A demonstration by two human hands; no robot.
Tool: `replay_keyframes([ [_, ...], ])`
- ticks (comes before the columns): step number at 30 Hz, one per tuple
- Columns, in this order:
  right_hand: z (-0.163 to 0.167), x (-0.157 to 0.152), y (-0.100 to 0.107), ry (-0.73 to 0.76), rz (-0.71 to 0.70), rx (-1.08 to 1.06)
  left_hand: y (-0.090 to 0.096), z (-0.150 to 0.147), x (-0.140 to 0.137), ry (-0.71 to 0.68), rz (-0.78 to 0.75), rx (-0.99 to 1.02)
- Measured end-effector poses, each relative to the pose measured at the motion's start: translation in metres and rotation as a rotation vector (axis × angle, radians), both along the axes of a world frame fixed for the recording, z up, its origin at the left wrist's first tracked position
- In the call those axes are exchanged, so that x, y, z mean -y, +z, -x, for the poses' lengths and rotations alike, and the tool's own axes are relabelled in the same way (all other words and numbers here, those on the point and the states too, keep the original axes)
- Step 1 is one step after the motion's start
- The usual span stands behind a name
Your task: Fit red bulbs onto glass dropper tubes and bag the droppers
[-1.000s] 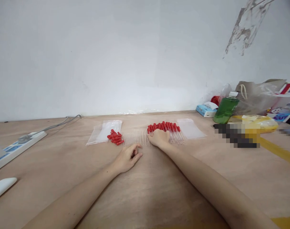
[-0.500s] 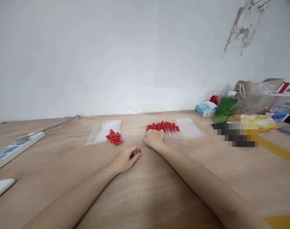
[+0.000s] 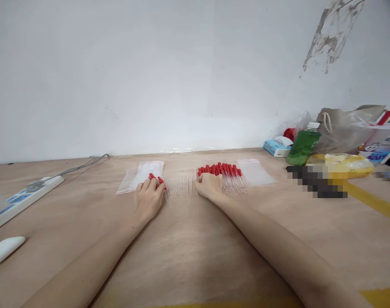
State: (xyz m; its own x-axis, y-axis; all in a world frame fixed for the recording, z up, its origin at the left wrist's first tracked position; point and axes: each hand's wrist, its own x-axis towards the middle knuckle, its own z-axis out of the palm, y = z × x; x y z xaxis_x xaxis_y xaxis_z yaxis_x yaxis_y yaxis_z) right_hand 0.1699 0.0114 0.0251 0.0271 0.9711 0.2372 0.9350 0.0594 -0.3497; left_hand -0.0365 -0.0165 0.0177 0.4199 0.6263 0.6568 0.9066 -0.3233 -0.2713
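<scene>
My left hand (image 3: 149,197) reaches into a small pile of red rubber bulbs (image 3: 161,181), its fingers curled closed around one of them. Several bare clear dropper tubes (image 3: 178,186) lie side by side just right of that pile. At the left end of a row of red-capped droppers (image 3: 228,173) rests my right hand (image 3: 209,185). It is closed with the fingers bent away from me, and what they grip is hidden. The droppers' red ends point to the wall and their clear stems toward me.
Clear plastic bags (image 3: 146,173) lie behind the bulbs, and another bag (image 3: 256,173) is right of the droppers. A power strip (image 3: 28,199) and a white object (image 3: 7,250) are at left. A green bottle (image 3: 303,145), tissue pack (image 3: 276,147) and yellow package (image 3: 349,164) stand at right.
My left hand has moved left and away from me, from in front of the clear tubes onto the red bulbs. My right hand has stayed at the dropper row, almost unmoved.
</scene>
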Motion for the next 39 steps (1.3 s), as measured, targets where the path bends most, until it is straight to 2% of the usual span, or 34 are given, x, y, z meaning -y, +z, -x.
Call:
replay_keyframes([
  [4, -0.013, 0.022, -0.009, 0.068, -0.14, -0.038, 0.0, 0.002, -0.003, 0.025, 0.026, -0.057],
  [7, -0.035, 0.042, -0.021, 0.189, -0.336, -0.081, -0.002, 0.001, -0.004, 0.025, 0.034, -0.07],
  [10, -0.063, 0.059, -0.031, 0.349, -0.404, -0.114, -0.004, 0.001, -0.005, 0.026, 0.02, -0.093],
  [12, -0.08, 0.068, -0.034, 0.411, -0.424, -0.137, -0.004, 0.002, -0.006, 0.019, 0.023, -0.1],
  [16, -0.095, 0.072, -0.035, 0.412, -0.458, -0.201, -0.004, 0.003, -0.006, -0.015, 0.035, -0.062],
  [19, -0.094, 0.069, -0.034, 0.422, -0.482, -0.211, -0.005, -0.002, -0.003, -0.15, 0.075, 0.059],
  [23, -0.088, 0.071, -0.03, 0.476, -0.49, -0.143, -0.013, -0.023, 0.012, -0.399, 0.267, 0.318],
  [27, -0.086, 0.076, -0.028, 0.547, -0.48, -0.059, -0.02, -0.045, 0.025, -0.498, 0.495, 0.513],
  [39, -0.086, 0.074, -0.03, 0.583, -0.406, -0.006, -0.013, -0.052, 0.027, -0.595, 0.482, 0.471],
])
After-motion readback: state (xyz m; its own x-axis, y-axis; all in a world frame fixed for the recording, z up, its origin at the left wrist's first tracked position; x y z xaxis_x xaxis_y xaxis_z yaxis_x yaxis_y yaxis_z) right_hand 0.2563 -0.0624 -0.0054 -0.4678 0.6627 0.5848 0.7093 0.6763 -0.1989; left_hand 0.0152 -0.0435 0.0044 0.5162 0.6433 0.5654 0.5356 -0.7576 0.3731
